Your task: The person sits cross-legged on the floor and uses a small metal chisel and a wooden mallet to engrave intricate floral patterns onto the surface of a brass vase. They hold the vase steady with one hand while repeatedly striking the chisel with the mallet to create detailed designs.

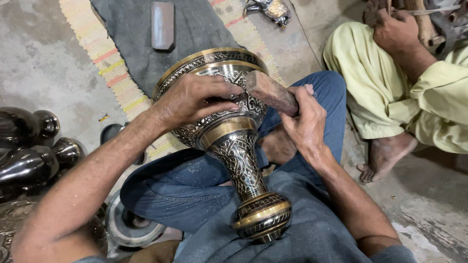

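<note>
Vase tilted on lap, mouth pointing away, base toward wearer; left hand pinches small tool, right hand grips hammer.

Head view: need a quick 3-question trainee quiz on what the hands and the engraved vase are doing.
1. True or false: the tall black-and-gold engraved metal vase stands upright on the floor.
2. Multiple choice: the right hand holds A) a brush, B) a brown wooden block-shaped mallet, C) a cloth.
3. Short answer: where does the left hand rest?

Key:
1. False: it lies tilted across the lap on the blue jeans, wide mouth pointing away.
2. B, its end against the vase's bowl.
3. On the vase's bowl, fingers pinched at the engraved band beside the mallet; what they pinch is hidden.
</note>
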